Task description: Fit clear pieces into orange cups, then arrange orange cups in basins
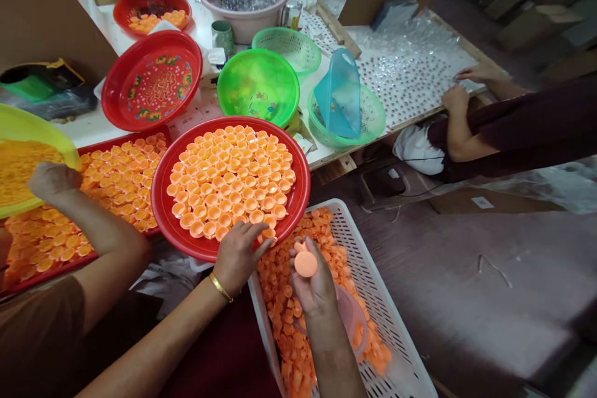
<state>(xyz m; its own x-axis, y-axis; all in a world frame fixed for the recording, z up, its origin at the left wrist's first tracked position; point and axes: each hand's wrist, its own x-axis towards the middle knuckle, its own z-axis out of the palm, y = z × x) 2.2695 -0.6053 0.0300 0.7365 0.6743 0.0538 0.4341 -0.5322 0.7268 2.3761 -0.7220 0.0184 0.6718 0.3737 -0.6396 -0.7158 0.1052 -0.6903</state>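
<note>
My left hand (240, 255), with a gold bracelet at the wrist, reaches over the near rim of a red basin (161, 199). Its thumb and index finger are around a small orange plastic cup (267, 234) at the basin's near edge. Many such cups lie in there, hollow side up, packed in one layer. To the right, my right hand (314, 286) is turned palm up and closed around small orange plastic cups (306, 264). One shows its round flat face; how many more it holds is hidden. Below is a white slotted crate (373, 273) heaped with loose orange pieces (289, 348).
A pink container (349, 317) lies in the crate. On the left, a co-worker's arm (102, 230) crosses a red tray of orange cups (125, 180) near a yellow basin (46, 130). Beyond stand an upright red basin (152, 78), a green basin (259, 84) and other co-workers.
</note>
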